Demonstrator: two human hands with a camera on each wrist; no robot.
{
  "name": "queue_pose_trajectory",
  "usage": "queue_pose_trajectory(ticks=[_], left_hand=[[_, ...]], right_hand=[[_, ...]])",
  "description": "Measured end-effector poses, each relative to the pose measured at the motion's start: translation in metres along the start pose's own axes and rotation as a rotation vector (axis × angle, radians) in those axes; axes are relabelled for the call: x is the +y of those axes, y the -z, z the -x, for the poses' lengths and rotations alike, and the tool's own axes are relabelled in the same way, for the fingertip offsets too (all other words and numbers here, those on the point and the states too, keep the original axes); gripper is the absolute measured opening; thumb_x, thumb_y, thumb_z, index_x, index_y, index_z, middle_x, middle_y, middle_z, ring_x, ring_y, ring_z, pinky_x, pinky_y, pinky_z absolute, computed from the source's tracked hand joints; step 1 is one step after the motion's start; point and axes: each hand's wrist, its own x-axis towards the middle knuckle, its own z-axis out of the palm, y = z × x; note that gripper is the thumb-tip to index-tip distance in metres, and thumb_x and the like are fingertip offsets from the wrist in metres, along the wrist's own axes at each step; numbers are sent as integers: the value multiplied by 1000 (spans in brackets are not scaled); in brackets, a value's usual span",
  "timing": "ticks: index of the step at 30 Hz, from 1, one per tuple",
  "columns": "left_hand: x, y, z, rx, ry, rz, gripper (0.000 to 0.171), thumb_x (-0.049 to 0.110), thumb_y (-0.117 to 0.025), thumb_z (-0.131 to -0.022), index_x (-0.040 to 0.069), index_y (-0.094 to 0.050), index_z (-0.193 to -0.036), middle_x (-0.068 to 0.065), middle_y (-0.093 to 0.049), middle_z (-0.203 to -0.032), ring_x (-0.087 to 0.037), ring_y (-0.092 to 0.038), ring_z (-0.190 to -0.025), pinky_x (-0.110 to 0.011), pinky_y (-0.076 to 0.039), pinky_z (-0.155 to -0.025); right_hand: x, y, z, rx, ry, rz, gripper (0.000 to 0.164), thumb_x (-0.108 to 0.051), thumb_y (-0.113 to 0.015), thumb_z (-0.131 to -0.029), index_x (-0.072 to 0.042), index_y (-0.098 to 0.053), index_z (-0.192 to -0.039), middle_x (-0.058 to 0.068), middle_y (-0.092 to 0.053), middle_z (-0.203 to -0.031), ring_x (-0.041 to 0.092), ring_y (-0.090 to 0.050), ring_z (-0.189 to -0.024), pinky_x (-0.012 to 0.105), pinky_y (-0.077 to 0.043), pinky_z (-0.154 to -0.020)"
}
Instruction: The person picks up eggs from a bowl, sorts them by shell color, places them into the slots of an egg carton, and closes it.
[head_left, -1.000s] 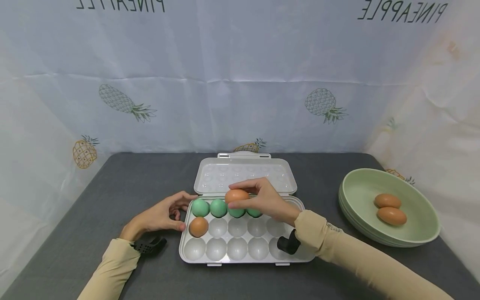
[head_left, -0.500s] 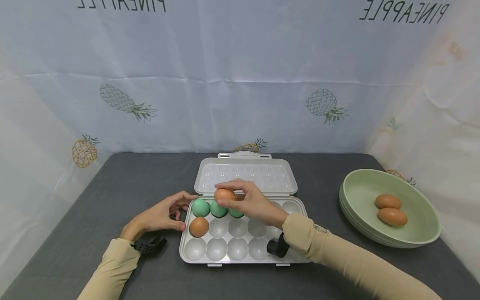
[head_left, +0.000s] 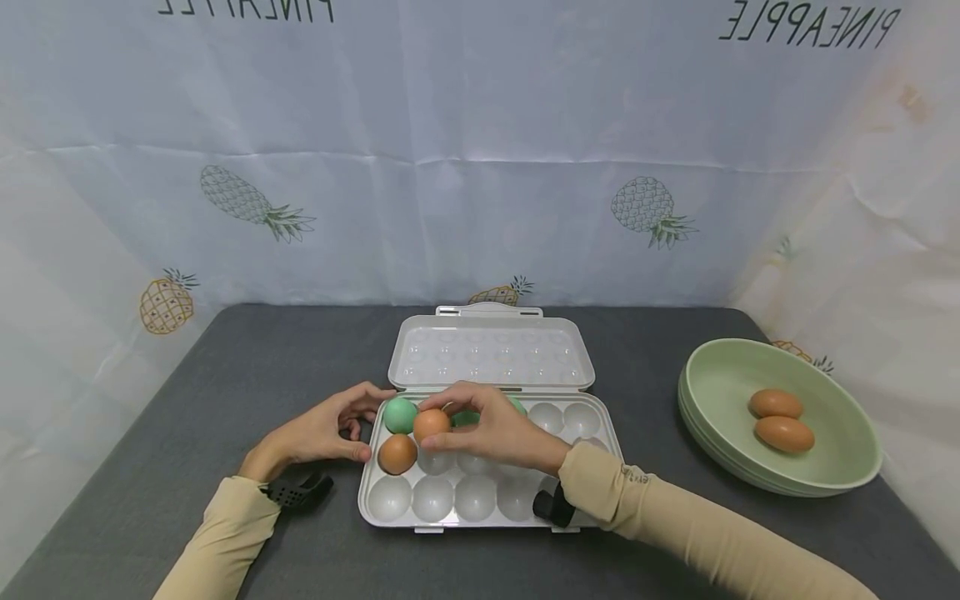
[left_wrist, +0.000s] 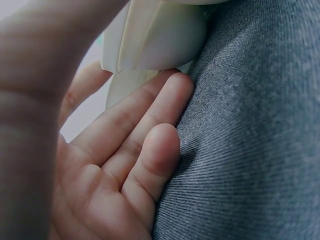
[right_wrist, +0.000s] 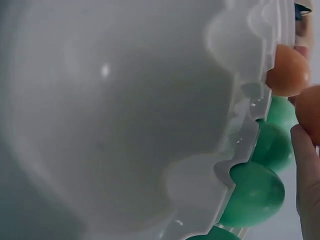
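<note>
An egg box (head_left: 389, 497) stands with its lid (head_left: 491, 350) folded back. Several green eggs (head_left: 400, 415) fill part of its back row, some partly behind my right hand. One brown egg (head_left: 397, 454) sits at the left end of the middle row. My right hand (head_left: 491, 425) pinches another brown egg (head_left: 432, 426) between thumb and fingers, just above the box near the second column. Whether that egg touches a pocket, I cannot tell. My left hand (head_left: 322, 429) holds the box's left side, thumb and index finger at its edge; the left wrist view shows fingertips (left_wrist: 177, 95) against its underside.
At the right, a stack of pale green bowls (head_left: 847, 425) holds two brown eggs (head_left: 783, 432) in the top one. The dark grey cloth (head_left: 315, 342) covers the table. A pineapple-print curtain (head_left: 450, 225) hangs behind.
My right hand has carried the brown egg left and then down towards the front, from above the back row of green eggs to beside the seated brown egg. My left hand stays put.
</note>
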Motion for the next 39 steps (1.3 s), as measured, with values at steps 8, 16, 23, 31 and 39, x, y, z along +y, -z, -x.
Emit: queue_pose_trajectory(ticks=[8, 16, 23, 31, 39], left_hand=[[0, 0, 1, -6, -8, 7, 74, 25, -86, -85, 3, -47, -144, -9, -66, -132, -3, -63, -105, -25, -51, -67], [2, 0, 1, -3, 4, -4, 75, 26, -86, -84, 3, -47, -144, -18, -65, -131, -2, -63, -104, -25, -51, -68], [0, 0, 2, -2, -7, -10, 73, 22, -86, -84, 4, -48, -144, -10, -66, -131, -2, -63, -104, -25, -51, -68], [2, 1, 1, -7, 3, -14, 74, 25, -86, -85, 5, -47, -144, -12, -65, -133, -2, -63, -105, -26, -51, -68], [3, 1, 1, -5, 16, -8, 74, 24, -86, -85, 4, -47, -145, -16, -64, -133, -2, -63, -104, -26, -52, -68]], right_hand=[[7, 1, 0, -49, 19, -18, 36, -5, -91, -74, -2, -78, -108, 14, -74, -109, 1, -65, -94, 26, -60, -84], [10, 1, 2, -50, 71, 63, 36, -7, -93, -71, -2, -80, -104, 12, -76, -102, -1, -64, -91, 26, -60, -84], [13, -1, 2, -87, 43, 104, 32, -7, -91, -74, -5, -81, -104, 9, -78, -105, -2, -66, -94, 22, -59, -85], [12, -5, 0, -117, 20, 135, 36, -5, -89, -77, -3, -79, -111, 11, -78, -108, -2, -65, -95, 19, -58, -85], [12, -5, -1, -130, 34, 155, 34, -5, -88, -77, -5, -79, -110, 10, -77, -108, -4, -63, -95, 19, -57, -86]])
